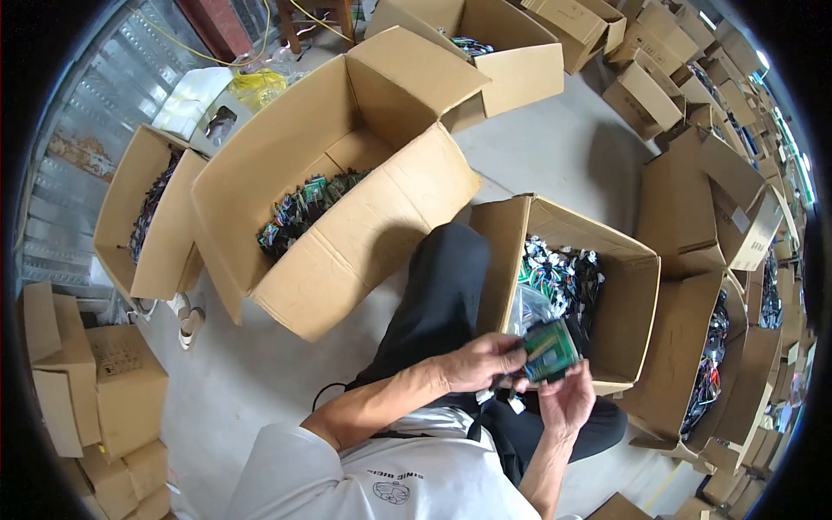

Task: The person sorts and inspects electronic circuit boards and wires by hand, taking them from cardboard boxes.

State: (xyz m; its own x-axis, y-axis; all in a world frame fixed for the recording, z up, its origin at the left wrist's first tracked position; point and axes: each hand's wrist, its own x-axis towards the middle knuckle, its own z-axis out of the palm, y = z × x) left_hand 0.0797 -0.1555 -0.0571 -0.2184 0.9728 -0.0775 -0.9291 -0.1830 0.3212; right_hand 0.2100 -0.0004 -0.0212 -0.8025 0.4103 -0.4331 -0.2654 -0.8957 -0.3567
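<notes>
A green circuit board (555,348), slightly blurred, is held over my lap at the near edge of an open carton. My left hand (487,362) pinches its left side, thumb on top. The fingers of my right hand (568,394) are curled at its lower right edge, partly hidden by the board. White connectors (516,403) on dark leads hang below my left hand. Just beyond, the carton (628,338) contains a heap of wired parts (563,277) with white plugs and coloured wires, and a clear plastic bag (530,308).
A large open carton (373,251) with more boards and wires stands ahead to the left, a narrower wire-filled carton (169,251) beside it. Cartons (685,355) line the right side. Stacked boxes (126,373) stand at left, near a sandal (191,328) on the grey floor.
</notes>
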